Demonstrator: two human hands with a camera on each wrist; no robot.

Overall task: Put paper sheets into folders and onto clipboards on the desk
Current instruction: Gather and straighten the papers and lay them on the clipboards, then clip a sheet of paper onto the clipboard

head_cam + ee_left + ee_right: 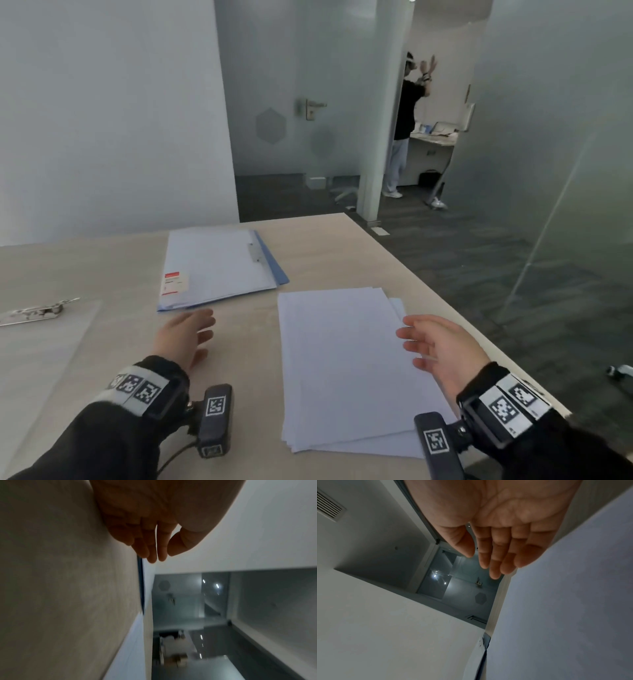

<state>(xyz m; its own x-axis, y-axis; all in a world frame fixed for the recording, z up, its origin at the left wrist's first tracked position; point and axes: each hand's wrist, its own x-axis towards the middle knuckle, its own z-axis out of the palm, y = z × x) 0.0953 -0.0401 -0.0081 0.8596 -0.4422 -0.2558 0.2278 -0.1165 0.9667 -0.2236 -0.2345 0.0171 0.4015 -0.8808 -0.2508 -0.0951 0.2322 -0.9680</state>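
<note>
A stack of white paper sheets (346,370) lies on the desk in front of me, slightly fanned. Behind it to the left lies a blue folder (219,270) with sheets on top, a metal clip on its right edge and a red-and-white label. A clear clipboard (44,346) with a metal clip lies at the far left. My left hand (186,334) hovers over bare desk just below the folder, fingers straight, holding nothing. My right hand (438,342) hovers over the right edge of the paper stack, fingers relaxed and empty. Both wrist views show an open palm: left hand (154,534), right hand (496,540).
The beige desk (239,359) ends at a slanted right edge, with dark floor beyond it. Frosted glass walls and a door stand behind. Another person (404,123) stands in the far doorway, well away from the desk.
</note>
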